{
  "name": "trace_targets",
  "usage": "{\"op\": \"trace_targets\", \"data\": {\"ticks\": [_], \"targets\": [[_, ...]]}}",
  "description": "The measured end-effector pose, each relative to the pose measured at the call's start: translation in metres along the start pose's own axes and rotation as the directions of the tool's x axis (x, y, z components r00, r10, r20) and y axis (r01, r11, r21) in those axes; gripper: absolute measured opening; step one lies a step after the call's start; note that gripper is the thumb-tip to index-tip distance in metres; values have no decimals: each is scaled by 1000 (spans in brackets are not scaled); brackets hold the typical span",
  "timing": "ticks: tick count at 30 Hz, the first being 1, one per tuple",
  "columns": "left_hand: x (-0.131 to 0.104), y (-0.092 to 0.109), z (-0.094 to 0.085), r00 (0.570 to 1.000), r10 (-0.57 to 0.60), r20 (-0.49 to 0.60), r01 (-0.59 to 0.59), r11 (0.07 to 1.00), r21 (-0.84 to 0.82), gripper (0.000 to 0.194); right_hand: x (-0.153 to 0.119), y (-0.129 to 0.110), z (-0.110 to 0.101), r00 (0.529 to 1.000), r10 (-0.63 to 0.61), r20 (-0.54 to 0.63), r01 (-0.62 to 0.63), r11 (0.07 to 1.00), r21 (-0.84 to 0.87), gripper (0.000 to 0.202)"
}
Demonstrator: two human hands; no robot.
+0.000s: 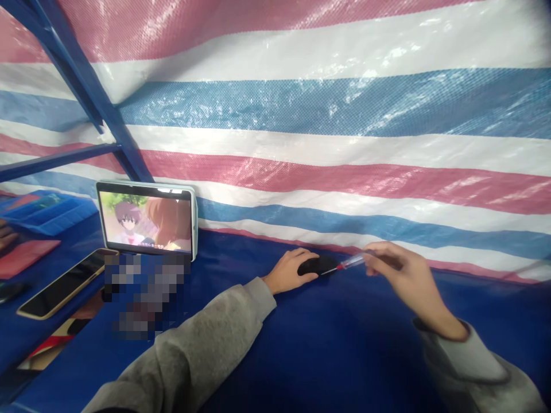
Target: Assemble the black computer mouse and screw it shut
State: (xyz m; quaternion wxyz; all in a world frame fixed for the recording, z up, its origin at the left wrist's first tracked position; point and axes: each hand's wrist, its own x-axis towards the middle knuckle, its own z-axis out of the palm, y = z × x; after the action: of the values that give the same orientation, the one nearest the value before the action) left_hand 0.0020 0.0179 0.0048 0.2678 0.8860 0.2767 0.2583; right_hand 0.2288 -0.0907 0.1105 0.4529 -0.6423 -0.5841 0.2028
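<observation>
My left hand (291, 272) is closed round the near-left side of a black computer mouse (310, 265), which lies on the blue table surface (318, 344) close to the striped sheet. In my right hand (402, 275) is a screwdriver with a clear handle (353, 261) and a red collar, pinched between the fingers. Its thin shaft points left, and the tip is at the mouse's near edge; whether it touches is too small to tell.
A tablet (146, 221) playing a cartoon stands at the left. Near it lie a phone (64, 284), a red flat piece (30, 258) and a blue tray (54, 215). Part of another person's hand (6, 235) shows at the left edge. A striped sheet (301, 103) hangs behind.
</observation>
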Motion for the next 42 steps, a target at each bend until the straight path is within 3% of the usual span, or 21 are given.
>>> {"op": "trace_targets", "data": {"ticks": [4, 11, 15, 17, 22, 28, 38, 40, 42], "targets": [[0, 1, -1, 1000, 24, -1, -24, 1000, -12, 49, 1, -2, -2, 997, 21, -81, -14, 996, 87, 32], [0, 2, -3, 1000, 13, -25, -15, 996, -88, 51, 2, 0, -2, 968, 70, -243, -49, 995, 90, 31], [1, 2, -6, 956, -69, -285, 1, 972, -233, 41, 3, 6, -2, 944, 69, -323, -25, 990, 139, 31], [1, 2, -6, 929, -117, -350, 19, 963, -269, 39, 3, 8, -1, 939, 85, -334, -38, 989, 146, 31], [1, 0, -6, 968, -19, -251, -41, 972, -231, 40, 4, 4, -1, 938, 126, -322, -91, 988, 123, 30], [-1, 1, -8, 984, 43, -176, -78, 977, -197, 41, 4, 4, -4, 932, 124, -341, -90, 990, 113, 31], [-2, -1, -1, 998, 22, -58, -21, 1000, 11, 53, 4, 11, -8, 931, 117, -345, -98, 993, 71, 20], [-2, 0, -1, 1000, 8, -26, -6, 999, 51, 60, 5, 10, -10, 952, 109, -287, -95, 994, 62, 19], [-2, 1, -1, 1000, 14, -9, -14, 998, 64, 63, 6, 8, -12, 989, 104, -100, -98, 993, 65, 20]]}}
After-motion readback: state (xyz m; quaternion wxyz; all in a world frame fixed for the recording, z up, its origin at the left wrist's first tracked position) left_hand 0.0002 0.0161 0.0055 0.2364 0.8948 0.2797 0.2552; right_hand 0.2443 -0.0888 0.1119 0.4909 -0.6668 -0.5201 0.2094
